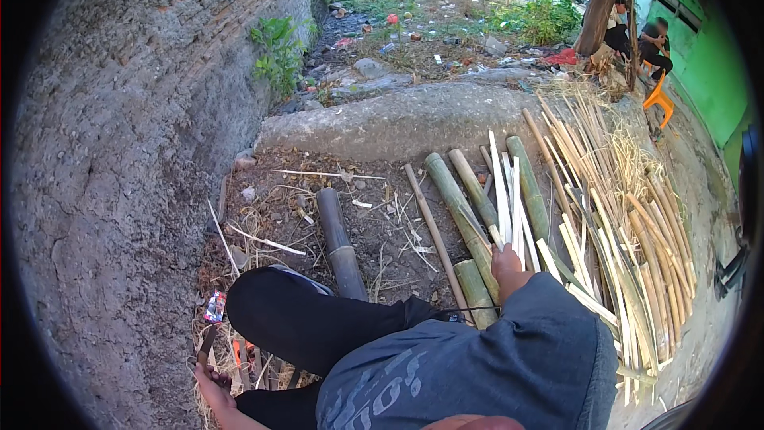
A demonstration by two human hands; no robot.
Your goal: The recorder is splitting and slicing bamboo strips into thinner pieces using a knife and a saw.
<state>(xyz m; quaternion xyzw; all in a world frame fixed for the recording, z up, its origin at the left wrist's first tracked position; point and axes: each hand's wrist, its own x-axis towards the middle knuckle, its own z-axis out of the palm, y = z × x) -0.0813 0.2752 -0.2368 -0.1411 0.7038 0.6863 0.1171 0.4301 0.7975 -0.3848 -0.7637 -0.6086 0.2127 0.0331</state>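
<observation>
Right hand (508, 261): fingers closed on pale bamboo strips (501, 199) among thicker bamboo poles (455, 201). Left hand (213, 390): fingers around dark, narrow tool (207, 344).

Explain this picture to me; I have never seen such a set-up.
There is no machine here: a person works with two bare hands. The one picture comes from a wide fisheye camera on the person's head, the left of a pair. It looks down, so the person's own leg and dark shirt show, and straight edges bend near the rim.

On the littered ground lie a dark bamboo piece, greenish bamboo poles and, farther right, a heap of long strips.

The right hand is closed on pale strips among the poles. The left hand, at the lower left, seems to hold a narrow dark piece; exactly what it is, I cannot tell.
</observation>
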